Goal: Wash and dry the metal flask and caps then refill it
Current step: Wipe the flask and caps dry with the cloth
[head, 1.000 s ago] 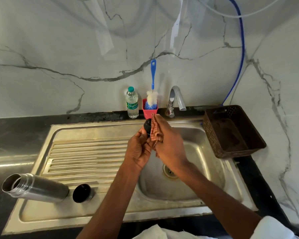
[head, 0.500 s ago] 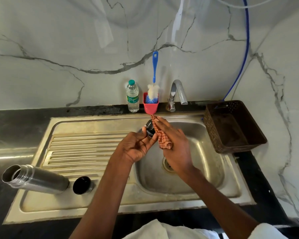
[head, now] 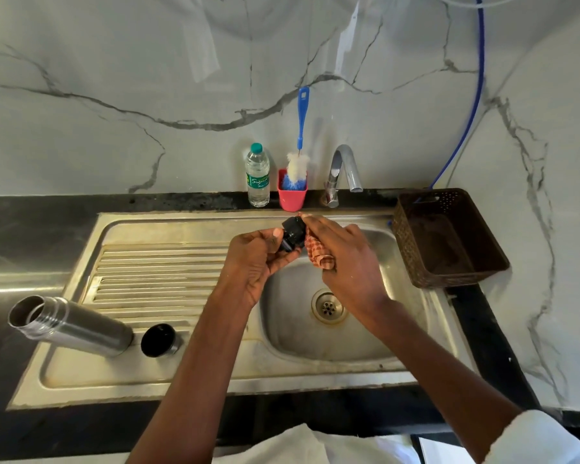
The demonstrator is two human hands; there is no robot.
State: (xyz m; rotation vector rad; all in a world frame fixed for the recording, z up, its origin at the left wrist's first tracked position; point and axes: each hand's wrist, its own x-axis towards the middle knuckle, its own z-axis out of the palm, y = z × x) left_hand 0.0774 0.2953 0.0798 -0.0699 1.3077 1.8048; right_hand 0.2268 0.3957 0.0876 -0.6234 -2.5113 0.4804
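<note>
Left hand (head: 255, 259) gripping black cap (head: 292, 233), right hand (head: 347, 262) pressing checked cloth (head: 317, 251) against it

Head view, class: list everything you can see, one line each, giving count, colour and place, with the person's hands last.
metal flask: 1, silver, lying open on the draining board
cup cap: 1, black, beside the flask
stopper cap: 1, black, held over the sink
cloth: 1, orange check, against the stopper
sink: 1, steel
tap: 1, chrome, behind basin
water bottle: 1, clear, green cap
pink cup: 1, holds brush
bottle brush: 1, blue-white
basket: 1, brown, right
left hand: grips stopper
right hand: holds cloth
</note>
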